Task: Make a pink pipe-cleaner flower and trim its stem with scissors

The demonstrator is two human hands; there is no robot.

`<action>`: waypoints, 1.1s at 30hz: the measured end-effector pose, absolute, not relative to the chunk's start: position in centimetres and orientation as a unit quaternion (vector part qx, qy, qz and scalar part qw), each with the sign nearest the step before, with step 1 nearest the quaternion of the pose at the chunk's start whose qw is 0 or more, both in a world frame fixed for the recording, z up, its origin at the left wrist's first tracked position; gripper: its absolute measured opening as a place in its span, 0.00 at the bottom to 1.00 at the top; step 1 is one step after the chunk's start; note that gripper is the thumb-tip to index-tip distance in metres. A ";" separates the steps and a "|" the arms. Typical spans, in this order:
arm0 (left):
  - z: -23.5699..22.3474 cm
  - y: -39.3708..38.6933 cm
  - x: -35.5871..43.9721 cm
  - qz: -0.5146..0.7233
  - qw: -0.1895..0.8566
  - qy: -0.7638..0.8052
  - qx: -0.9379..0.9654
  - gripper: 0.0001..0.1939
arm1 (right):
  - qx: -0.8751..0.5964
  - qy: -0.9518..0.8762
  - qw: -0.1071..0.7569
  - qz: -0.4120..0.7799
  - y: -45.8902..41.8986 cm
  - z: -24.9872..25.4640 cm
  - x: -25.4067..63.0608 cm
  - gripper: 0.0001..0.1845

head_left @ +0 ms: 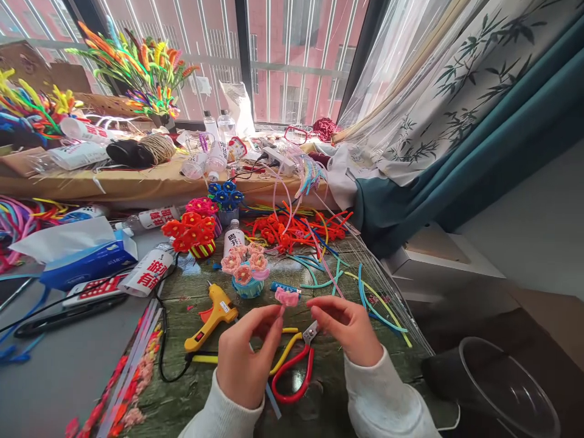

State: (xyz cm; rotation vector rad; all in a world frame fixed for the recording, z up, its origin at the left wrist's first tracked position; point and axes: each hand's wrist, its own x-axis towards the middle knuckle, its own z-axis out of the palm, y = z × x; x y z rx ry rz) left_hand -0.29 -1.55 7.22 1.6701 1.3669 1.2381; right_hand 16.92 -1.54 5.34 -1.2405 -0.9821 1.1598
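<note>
Between the thumb and forefinger of my left hand point(250, 353) is a small pink pipe-cleaner flower point(287, 297), pinched at its base. My right hand point(349, 328) is just right of the flower and apart from it. Its thumb and forefinger are drawn together; whether anything thin is between them is too small to tell. Under my hands, red-handled pliers point(294, 389) lie on the dark wooden table point(328, 401). A yellow glue gun point(214, 316) rests left of my left hand. Beyond the held flower stands a turquoise pot of pink flowers point(246, 271).
Red flowers point(189, 234) and blue flowers point(225, 196) stand farther back. Red pipe-cleaner pieces point(292, 231) and turquoise stems point(319, 274) cover the back right. A tissue box point(89, 258) and a bottle point(148, 271) are at left. A dark bin point(493, 389) is at lower right.
</note>
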 end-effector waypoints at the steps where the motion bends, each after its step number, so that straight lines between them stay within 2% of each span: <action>1: 7.4 -1.5 -0.5 0.463 0.267 0.515 0.670 0.07 | -0.537 -0.431 0.560 0.461 -1.7 5.7 17.3 0.14; 5: 8.3 -1.5 -0.8 0.463 0.097 0.481 0.738 0.07 | -0.535 -0.541 0.543 0.355 -2.4 7.5 17.3 0.14; 12: 9.8 -2.2 -0.8 0.471 0.034 0.453 0.756 0.06 | -0.499 -0.636 0.538 0.238 -2.5 8.8 15.4 0.10; 17: 10.2 -2.3 -1.1 0.483 -0.006 0.442 0.756 0.03 | -0.498 -0.612 0.554 0.265 -2.7 8.5 15.1 0.14; 23: 10.6 -2.5 -1.9 0.466 -0.141 0.425 0.764 0.06 | -0.461 -0.556 0.571 0.389 -3.0 8.9 15.2 0.29; 26: 10.6 -2.8 -2.7 0.433 -0.202 0.396 0.784 0.09 | -0.466 -0.541 0.582 0.389 -3.2 9.2 14.9 0.24; 29: 10.4 -3.2 -3.2 0.433 -0.199 0.375 0.795 0.12 | -0.469 -0.565 0.593 0.331 -3.7 9.6 14.5 0.17; 33: 10.2 -3.0 -2.9 0.580 -0.090 0.384 0.712 0.11 | -0.465 -0.628 0.585 0.216 -4.8 11.2 13.9 0.12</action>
